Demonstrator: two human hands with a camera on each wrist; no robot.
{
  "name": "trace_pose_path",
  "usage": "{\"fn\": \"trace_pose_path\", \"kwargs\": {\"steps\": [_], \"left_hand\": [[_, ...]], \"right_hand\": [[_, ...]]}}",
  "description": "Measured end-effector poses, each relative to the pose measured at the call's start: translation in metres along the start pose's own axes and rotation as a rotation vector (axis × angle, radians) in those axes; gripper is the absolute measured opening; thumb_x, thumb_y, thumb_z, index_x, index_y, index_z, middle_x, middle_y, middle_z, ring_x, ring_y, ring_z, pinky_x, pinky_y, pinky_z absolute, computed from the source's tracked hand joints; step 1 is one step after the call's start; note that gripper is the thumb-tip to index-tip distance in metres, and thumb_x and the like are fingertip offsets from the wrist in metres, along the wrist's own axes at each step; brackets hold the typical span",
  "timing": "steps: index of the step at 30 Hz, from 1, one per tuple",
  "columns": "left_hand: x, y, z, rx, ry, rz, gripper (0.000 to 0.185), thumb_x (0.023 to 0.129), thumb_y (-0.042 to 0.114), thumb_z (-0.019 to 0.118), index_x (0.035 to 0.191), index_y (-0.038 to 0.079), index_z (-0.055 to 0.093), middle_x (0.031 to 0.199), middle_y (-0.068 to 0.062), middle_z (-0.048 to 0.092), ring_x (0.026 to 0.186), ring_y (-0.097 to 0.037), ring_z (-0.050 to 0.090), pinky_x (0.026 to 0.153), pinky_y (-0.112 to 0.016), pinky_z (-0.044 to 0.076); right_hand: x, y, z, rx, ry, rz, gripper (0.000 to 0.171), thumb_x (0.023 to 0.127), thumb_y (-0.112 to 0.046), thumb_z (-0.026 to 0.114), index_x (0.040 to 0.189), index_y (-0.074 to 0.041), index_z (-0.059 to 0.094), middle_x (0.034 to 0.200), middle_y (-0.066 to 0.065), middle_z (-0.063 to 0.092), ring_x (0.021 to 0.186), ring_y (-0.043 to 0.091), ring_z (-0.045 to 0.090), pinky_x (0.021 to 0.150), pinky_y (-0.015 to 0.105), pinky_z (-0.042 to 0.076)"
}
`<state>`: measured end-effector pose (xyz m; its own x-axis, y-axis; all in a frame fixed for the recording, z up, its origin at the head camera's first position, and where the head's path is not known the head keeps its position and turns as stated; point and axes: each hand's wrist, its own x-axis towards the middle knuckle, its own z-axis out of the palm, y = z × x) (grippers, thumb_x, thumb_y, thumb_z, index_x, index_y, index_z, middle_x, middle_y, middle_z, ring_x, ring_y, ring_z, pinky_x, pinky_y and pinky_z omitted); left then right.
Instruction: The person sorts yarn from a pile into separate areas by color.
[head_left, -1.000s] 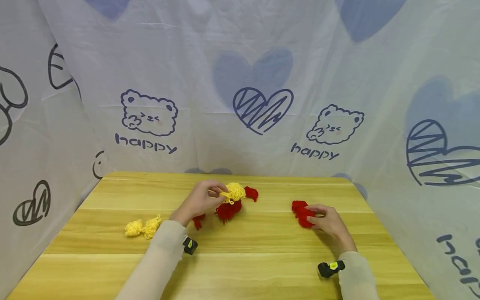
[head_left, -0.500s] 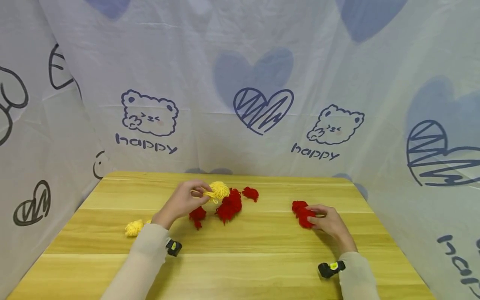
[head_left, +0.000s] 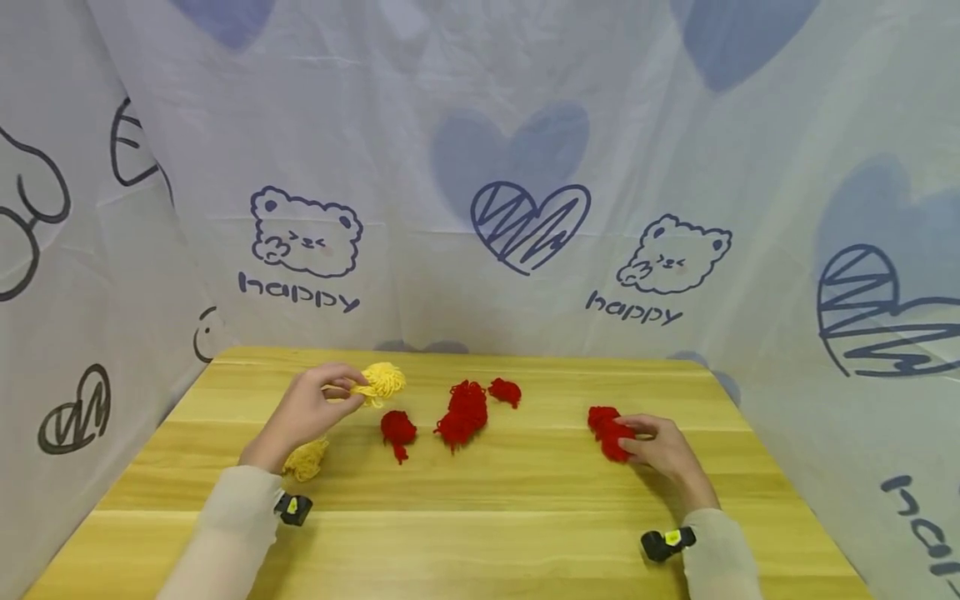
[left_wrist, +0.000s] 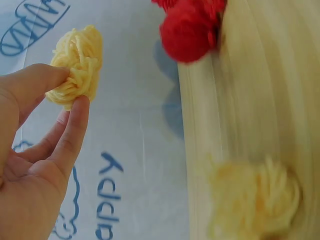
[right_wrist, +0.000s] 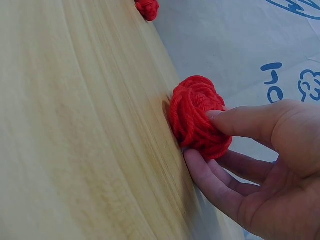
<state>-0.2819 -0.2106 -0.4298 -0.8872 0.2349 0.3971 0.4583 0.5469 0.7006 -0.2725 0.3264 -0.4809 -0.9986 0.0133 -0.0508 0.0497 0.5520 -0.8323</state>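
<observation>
A small yellow yarn ball (head_left: 384,382) is pinched between the thumb and fingers of my left hand (head_left: 311,408), held up above the table's left half. In the left wrist view the yellow yarn ball (left_wrist: 80,65) shows its wound strands. Below that hand, another yellow yarn ball (head_left: 306,460) lies on the table, partly covered by the wrist. My right hand (head_left: 663,450) grips a red yarn ball (head_left: 617,442) low over the wood on the right side. A further bit of red yarn (head_left: 600,418) shows just beyond it. The right wrist view shows thumb and fingers around the red yarn ball (right_wrist: 197,117).
Mid-table lie a red yarn ball with a tail (head_left: 398,427), a larger red yarn clump (head_left: 463,412) and a small red yarn piece (head_left: 506,391). The wooden table (head_left: 480,533) meets a printed cloth (head_left: 420,275) at its back and sides.
My left hand has carried the yellow yarn ball leftward from above the red clump, uncovering the red yarn beneath. The right hand stays in place. The head view has shifted slightly.
</observation>
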Motion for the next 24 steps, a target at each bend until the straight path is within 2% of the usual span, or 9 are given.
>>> {"fn": "trace_pose_path", "kwargs": {"steps": [11,20,24], "left_hand": [[-0.026,-0.015,-0.034,0.075,0.040,-0.045,0.017,0.092,0.001,0.074,0.108,0.006,0.074,0.116,-0.017,0.071,0.098,-0.031,0.071,0.090,-0.046,0.062],[-0.042,-0.021,-0.051,0.116,0.063,-0.044,0.015,0.092,0.004,0.076,0.107,0.007,0.075,0.113,-0.015,0.072,0.094,-0.017,0.070,0.086,-0.037,0.063],[-0.049,-0.025,-0.054,0.153,0.092,-0.042,0.016,0.091,0.003,0.077,0.105,0.008,0.075,0.111,-0.014,0.073,0.089,-0.002,0.067,0.084,-0.035,0.064]], "right_hand": [[0.000,0.001,0.000,0.018,-0.008,-0.013,0.042,0.095,-0.003,0.071,0.136,0.006,0.062,0.136,0.036,0.058,0.102,0.029,0.071,0.079,0.035,0.065],[-0.001,0.001,-0.001,0.024,-0.002,-0.004,0.042,0.095,-0.003,0.071,0.135,0.005,0.062,0.136,0.036,0.059,0.103,0.028,0.070,0.079,0.034,0.065],[0.000,0.001,-0.001,0.020,-0.002,-0.007,0.042,0.095,-0.004,0.072,0.135,0.005,0.062,0.136,0.036,0.059,0.103,0.029,0.070,0.079,0.034,0.065]]}}
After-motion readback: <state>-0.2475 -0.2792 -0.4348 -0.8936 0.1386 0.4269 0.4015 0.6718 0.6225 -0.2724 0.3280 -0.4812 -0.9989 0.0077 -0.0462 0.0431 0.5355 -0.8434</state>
